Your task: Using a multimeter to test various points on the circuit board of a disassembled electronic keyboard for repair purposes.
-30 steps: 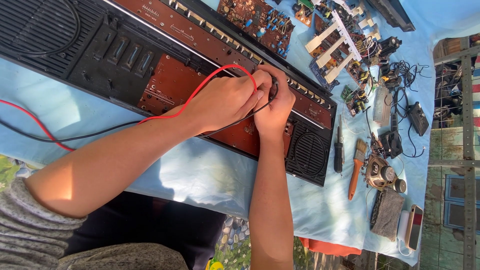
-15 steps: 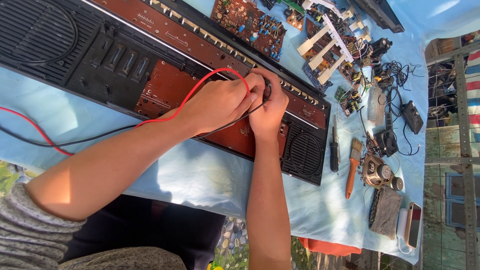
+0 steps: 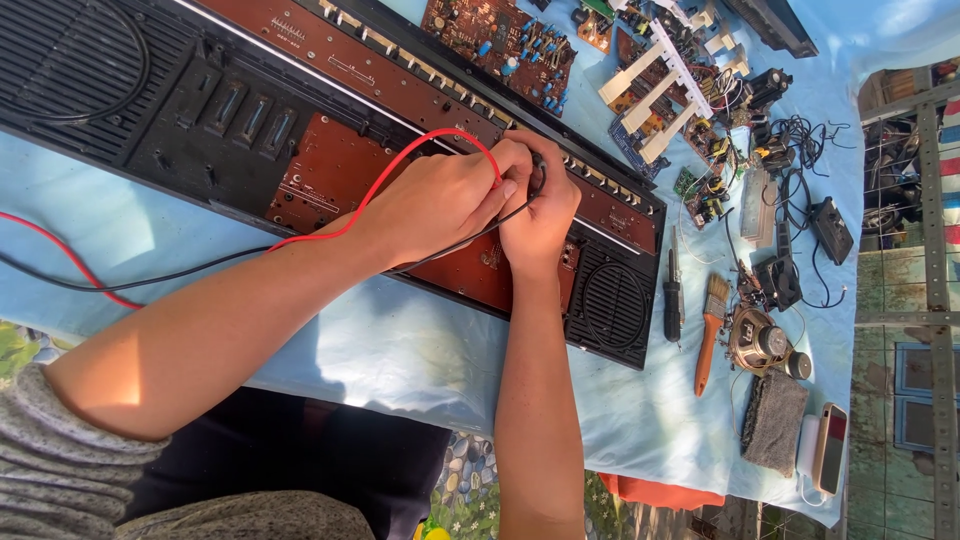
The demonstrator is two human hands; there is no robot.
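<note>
Head view gives me the long black radio chassis (image 3: pixel 330 150) first: its long axis runs from the upper left down to the lower right across the pale blue cloth (image 3: pixel 400 360), flat, with reddish-brown board panels set in a ribbed black plastic frame and a round speaker grille at the end just beyond my grip. My left hand (image 3: pixel 440 200) and right hand (image 3: pixel 540 215) meet over the middle of that chassis, fingers curled together and touching; what they pinch is hidden, so I cannot tell exactly what each clamps. A thin red wire (image 3: pixel 400 165) loops up over the left hand, and a black wire (image 3: pixel 150 280) trails back along the left forearm, both glossy and limp. Past the grip, toward the far edge, lies a brown circuit board (image 3: pixel 500 45) studded with small parts. Beyond the grille end lie a black-handled screwdriver (image 3: pixel 673 295) and an orange-handled brush (image 3: pixel 709 330), side by side.
</note>
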